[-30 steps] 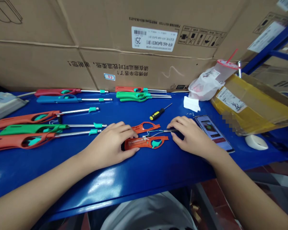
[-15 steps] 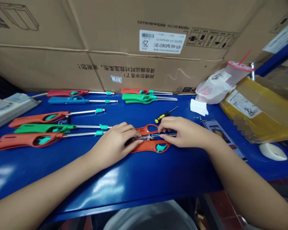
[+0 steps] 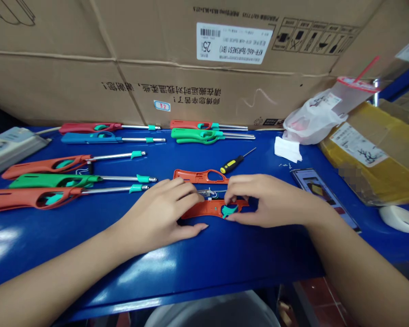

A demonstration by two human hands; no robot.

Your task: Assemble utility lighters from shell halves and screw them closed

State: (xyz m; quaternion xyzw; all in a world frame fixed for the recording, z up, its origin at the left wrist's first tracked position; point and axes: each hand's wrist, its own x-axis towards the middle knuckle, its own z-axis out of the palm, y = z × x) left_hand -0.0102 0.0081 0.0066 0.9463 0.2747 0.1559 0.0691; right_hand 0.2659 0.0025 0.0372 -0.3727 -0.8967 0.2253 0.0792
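An orange gas lighter lies opened up in front of me. Its upper casing half [image 3: 191, 176] is apart from the lower casing half [image 3: 204, 209], which carries a teal trigger [image 3: 227, 210]. Between the halves sit a clear inner part with thin wires [image 3: 211, 194] and a metal rod, partly hidden by my fingers. My left hand [image 3: 167, 206] rests over the left end of the lower half, fingers apart and thumb stretched out. My right hand [image 3: 259, 200] has thumb and fingers around the right end of that half, beside the trigger.
Several lighters, such as a green one [image 3: 54, 180] and a blue one [image 3: 90, 138], lie left and behind. A yellow-black screwdriver [image 3: 232, 164], phone [image 3: 323, 195], tape roll [image 3: 400, 219], bagged cup [image 3: 316, 118] and parcel [image 3: 361, 168] also lie about. A cardboard box [image 3: 139, 100] walls the back.
My right hand has moved from the wires and rod down to the lower casing half by the trigger. My left hand has let go of the inner part, its thumb swinging out towards me.
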